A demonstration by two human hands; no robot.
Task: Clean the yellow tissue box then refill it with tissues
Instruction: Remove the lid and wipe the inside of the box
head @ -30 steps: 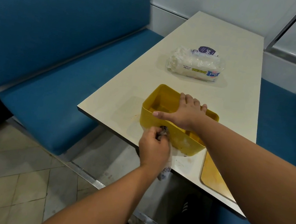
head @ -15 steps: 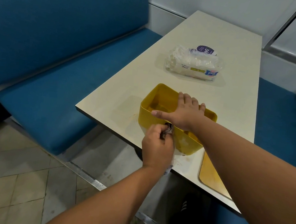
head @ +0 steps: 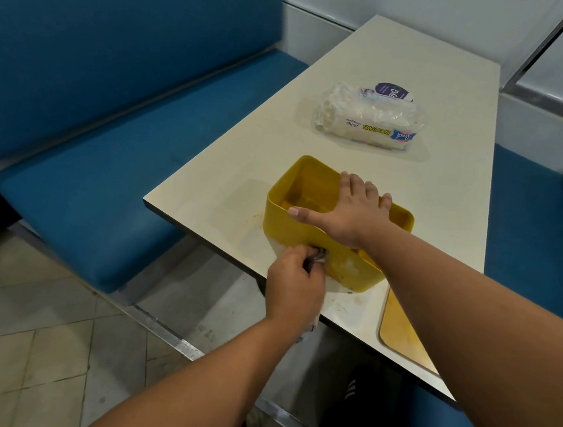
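Box [head: 285, 225]: yellow, open-topped, rounded corners, upright on table [head: 446, 201] near its near-left edge. Inside walls and floor show brownish stains; near outer wall has pale smears toward its right end.

R hand [head: 348, 216]: palm down over the box opening, fingers spread and reaching to the far rim, thumb stretched left along the near rim. Forearm enters from lower right, crossing the box's right end.

L hand [head: 295, 285]: curled against the near outer wall, just below the rim. Fingers pressed together and pinching a crumpled cloth [head: 319, 255], grey-white w/ dark marks; cloth touches the wall. More of it trails out below the wrist, past the table edge. Whether it is cloth or tissue cannot be told.

Lid [head: 399, 331]: flat yellow panel w/ pale border, lying on table just right of the box, near the front edge; partly hidden by the R forearm.

Pack [head: 364, 121]: clear plastic wrap of white paper towels, printed label along its near side, lying on its side further up the table, well apart from the box. A white pouch w/ round purple label [head: 390, 91] sits just behind it, touching.

Table surface: cream laminate; faint orange-brown specks left of and in front of the box.

Surroundings: blue bench [head: 109, 134] to the left, blue seat [head: 530, 216] to the right, beige tiled floor [head: 37, 344] below.
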